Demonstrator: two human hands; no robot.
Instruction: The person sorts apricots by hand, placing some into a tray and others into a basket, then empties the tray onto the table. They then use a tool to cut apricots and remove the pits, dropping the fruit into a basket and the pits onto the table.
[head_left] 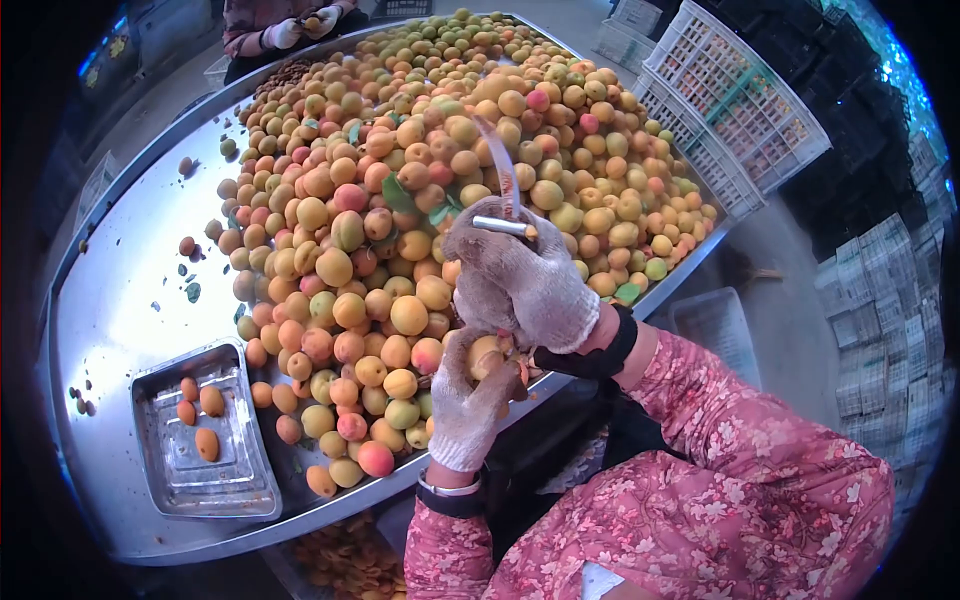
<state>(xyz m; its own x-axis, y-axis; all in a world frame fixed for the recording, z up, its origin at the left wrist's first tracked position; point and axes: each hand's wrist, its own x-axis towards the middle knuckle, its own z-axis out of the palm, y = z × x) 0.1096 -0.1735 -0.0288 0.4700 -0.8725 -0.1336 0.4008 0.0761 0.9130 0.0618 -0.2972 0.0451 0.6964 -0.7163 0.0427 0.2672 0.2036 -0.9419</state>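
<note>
Both my hands wear white knitted gloves with soiled fingers. In my right hand (pixel 530 285) is a knife, its curved blade (pixel 502 170) pointing up and away from me. A silver handle end (pixel 500 226) with a wood-coloured tip sticks out of the fist. Just below, my left hand (pixel 467 405) has its fingers closed around a yellow-orange apricot (pixel 485 358). The two hands touch or nearly touch at the fruit, and the right fingers partly hide it. A large heap of apricots (pixel 350 313), mixed with green leaves (pixel 398 194), lies beyond them.
The heap rests on a metal table (pixel 95 300) with a raised rim. A metal tray (pixel 262 470) holds several apricots. White plastic crates (pixel 740 100) stand at the right, near a pale bin (pixel 715 330). Another person's gloved hands (pixel 300 28) are across the table.
</note>
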